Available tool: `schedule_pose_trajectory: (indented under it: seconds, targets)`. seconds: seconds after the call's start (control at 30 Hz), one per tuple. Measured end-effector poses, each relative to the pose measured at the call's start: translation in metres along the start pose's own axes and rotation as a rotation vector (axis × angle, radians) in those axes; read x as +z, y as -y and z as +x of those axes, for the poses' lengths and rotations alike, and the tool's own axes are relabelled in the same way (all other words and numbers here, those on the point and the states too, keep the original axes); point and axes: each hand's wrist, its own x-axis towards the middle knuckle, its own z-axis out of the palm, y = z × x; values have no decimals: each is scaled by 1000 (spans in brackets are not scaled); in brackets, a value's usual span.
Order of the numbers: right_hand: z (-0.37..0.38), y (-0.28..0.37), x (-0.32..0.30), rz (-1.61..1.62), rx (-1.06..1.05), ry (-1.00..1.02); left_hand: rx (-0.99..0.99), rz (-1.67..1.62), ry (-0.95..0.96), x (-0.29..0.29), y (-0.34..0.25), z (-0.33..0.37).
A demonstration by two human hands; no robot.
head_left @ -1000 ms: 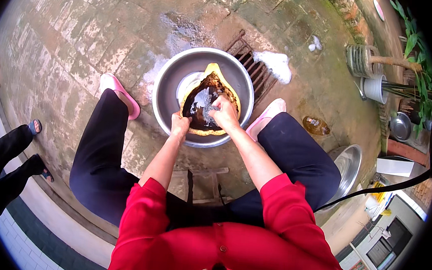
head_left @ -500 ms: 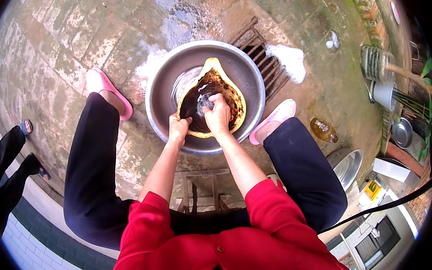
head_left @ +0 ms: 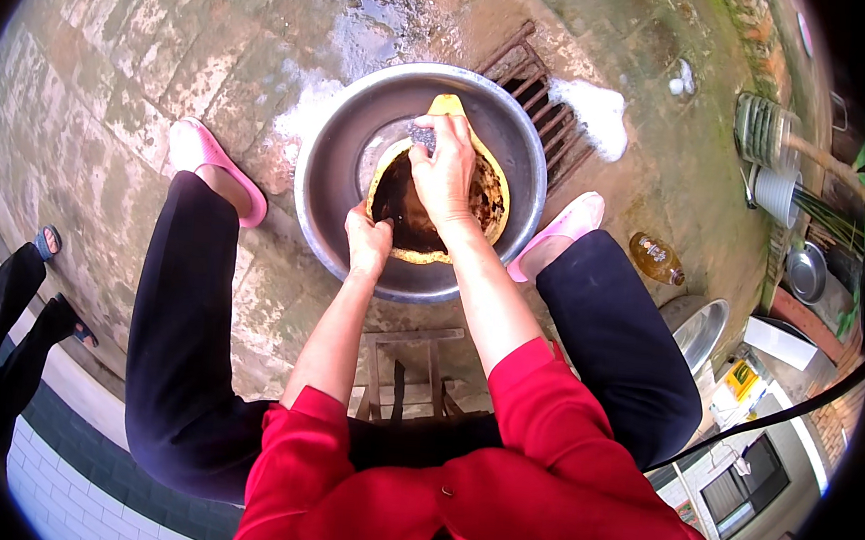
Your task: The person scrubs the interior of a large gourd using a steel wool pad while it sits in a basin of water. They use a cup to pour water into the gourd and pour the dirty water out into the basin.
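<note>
A gourd ladle [head_left: 405, 203], yellow outside with a dark, blotched hollow, rests in a wide metal basin [head_left: 331, 168] on the ground. My left hand [head_left: 368, 239] grips its near left rim, thumb over the edge. In my right hand [head_left: 446, 169] is a grey steel wool scrubber [head_left: 423, 135], pressed near the far, narrow end of the ladle. That hand and its forearm hide part of the hollow.
A rusty drain grate [head_left: 537, 97] with white foam [head_left: 596, 117] lies beyond the basin. Right of me are a bottle of yellow liquid [head_left: 657, 259] and another metal basin [head_left: 701, 337]. A wooden stool [head_left: 415, 344] is beneath me. Another person's legs [head_left: 36, 318] show at left.
My right hand has moved the scrubber from the middle of the hollow toward the ladle's far end. My left hand keeps its grip on the rim.
</note>
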Motion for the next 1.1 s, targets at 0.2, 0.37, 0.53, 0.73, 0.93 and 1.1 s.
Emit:
schedule_pose_trajectory:
  seconds: [0.2, 0.37, 0.53, 0.73, 0.93, 1.1]
  targets:
    - [-57, 18, 9, 94, 26, 262, -34, -161, 106, -1, 28, 17]
    - [-2, 1, -24, 83, 58, -57, 97, -35, 60, 0, 37, 21]
    - [0, -7, 0, 65, 12, 16, 135, -23, 58, 2, 17, 16]
    - [-49, 15, -1, 215, 61, 327, 96, -52, 33, 0, 39, 22]
    - [17, -12, -18, 89, 56, -183, 149, 53, 62, -1, 24, 23]
    - [-53, 7, 9, 212, 156, 237, 100, -16, 82, -2, 19, 21]
